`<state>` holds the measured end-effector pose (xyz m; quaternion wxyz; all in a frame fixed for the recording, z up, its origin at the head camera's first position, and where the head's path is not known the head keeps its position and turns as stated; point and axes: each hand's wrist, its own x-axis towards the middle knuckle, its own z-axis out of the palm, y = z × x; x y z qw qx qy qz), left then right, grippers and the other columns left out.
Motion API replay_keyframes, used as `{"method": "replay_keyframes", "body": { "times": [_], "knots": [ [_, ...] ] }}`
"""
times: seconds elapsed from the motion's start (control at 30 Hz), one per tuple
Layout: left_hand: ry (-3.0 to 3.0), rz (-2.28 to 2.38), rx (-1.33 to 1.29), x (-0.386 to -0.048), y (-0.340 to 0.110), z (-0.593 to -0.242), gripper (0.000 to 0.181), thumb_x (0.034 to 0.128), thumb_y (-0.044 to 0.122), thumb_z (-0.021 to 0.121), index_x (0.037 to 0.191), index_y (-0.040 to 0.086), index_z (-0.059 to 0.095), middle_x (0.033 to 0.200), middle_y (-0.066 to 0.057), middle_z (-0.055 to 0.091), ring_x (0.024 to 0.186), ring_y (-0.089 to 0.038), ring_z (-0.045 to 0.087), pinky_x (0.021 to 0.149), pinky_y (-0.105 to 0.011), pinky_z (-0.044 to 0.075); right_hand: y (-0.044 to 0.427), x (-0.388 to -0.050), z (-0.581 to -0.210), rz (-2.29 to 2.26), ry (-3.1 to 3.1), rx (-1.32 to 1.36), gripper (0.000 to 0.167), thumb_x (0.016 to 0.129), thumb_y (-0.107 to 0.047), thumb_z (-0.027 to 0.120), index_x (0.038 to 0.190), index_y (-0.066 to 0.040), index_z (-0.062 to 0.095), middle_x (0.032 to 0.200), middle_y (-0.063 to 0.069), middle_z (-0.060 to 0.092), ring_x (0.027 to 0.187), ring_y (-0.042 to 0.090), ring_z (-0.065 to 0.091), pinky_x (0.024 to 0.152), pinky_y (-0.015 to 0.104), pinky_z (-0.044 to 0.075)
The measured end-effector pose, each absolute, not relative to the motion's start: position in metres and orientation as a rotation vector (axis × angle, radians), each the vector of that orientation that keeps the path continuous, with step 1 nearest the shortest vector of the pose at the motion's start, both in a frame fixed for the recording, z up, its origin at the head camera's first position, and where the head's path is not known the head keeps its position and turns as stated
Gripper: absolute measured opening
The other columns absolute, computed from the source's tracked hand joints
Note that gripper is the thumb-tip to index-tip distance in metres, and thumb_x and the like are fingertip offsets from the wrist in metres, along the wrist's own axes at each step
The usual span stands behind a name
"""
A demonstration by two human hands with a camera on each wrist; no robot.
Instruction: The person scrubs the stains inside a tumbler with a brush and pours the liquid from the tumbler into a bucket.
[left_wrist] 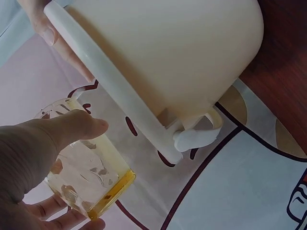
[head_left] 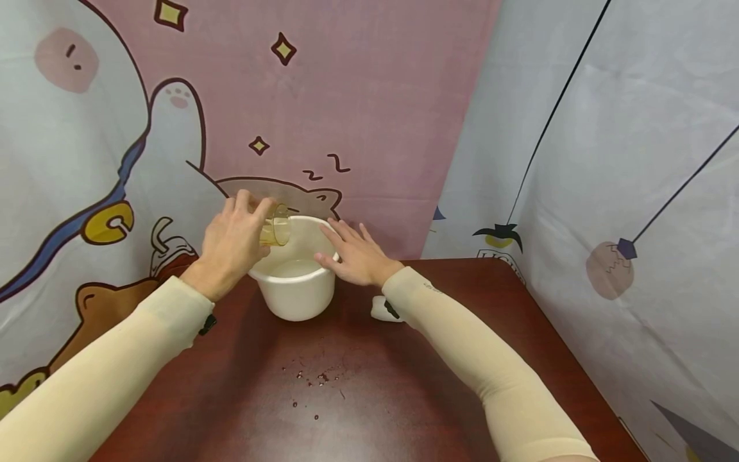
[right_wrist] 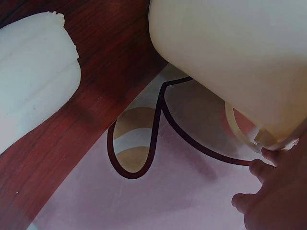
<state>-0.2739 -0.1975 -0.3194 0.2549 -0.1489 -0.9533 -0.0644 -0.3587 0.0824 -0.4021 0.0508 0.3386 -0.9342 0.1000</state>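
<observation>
My left hand (head_left: 228,240) grips a clear, yellow-tinted glass (head_left: 278,230), tilted on its side at the left rim of a white plastic bucket (head_left: 297,296). In the left wrist view the thumb lies across the glass (left_wrist: 88,172), and the other fingers wrap its far side; the base is amber. Whether liquid is in the glass, I cannot tell. The bucket stands upright on the table, with some liquid seemingly at its bottom. My right hand (head_left: 360,253) rests at the bucket's right rim, its fingers fairly straight and spread.
A folded white cloth or tissue (head_left: 381,309) lies on the dark red wooden table (head_left: 375,410), right of the bucket and partly under the right forearm in view. Water drops (head_left: 321,377) dot the tabletop nearer to me. A printed fabric backdrop (head_left: 369,115) hangs close behind the bucket.
</observation>
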Motion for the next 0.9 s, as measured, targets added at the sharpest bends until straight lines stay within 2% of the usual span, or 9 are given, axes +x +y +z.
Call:
{"method": "replay_keyframes", "body": {
  "times": [0.63,0.9],
  "knots": [
    [-2.539,-0.019,-0.454,-0.2736,-0.1973,-0.3197,0.092,0.081,0.009,0.105,0.158,0.013,0.056,0.142,-0.028,0.058,0.126,-0.056,0.065,0.09,-0.067,0.065,0.0823,-0.357,-0.4009,0.326,-2.849,1.022,0.092,0.116,-0.081,0.026,0.188,-0.024,0.02,0.198,0.008,0.017,0.184,0.035,0.02,0.148,0.069,0.012],
    [-2.537,0.061,-0.474,-0.2756,-0.1982,-0.3194,0.09,0.0816,0.006,0.104,0.158,0.014,0.056,0.143,-0.028,0.059,0.126,-0.053,0.065,0.095,-0.065,0.065,0.0823,-0.3572,-0.4017,0.321,-2.848,1.025,0.093,0.116,-0.082,0.025,0.188,-0.023,0.02,0.198,0.008,0.017,0.184,0.036,0.02,0.148,0.069,0.012]
  ]
}}
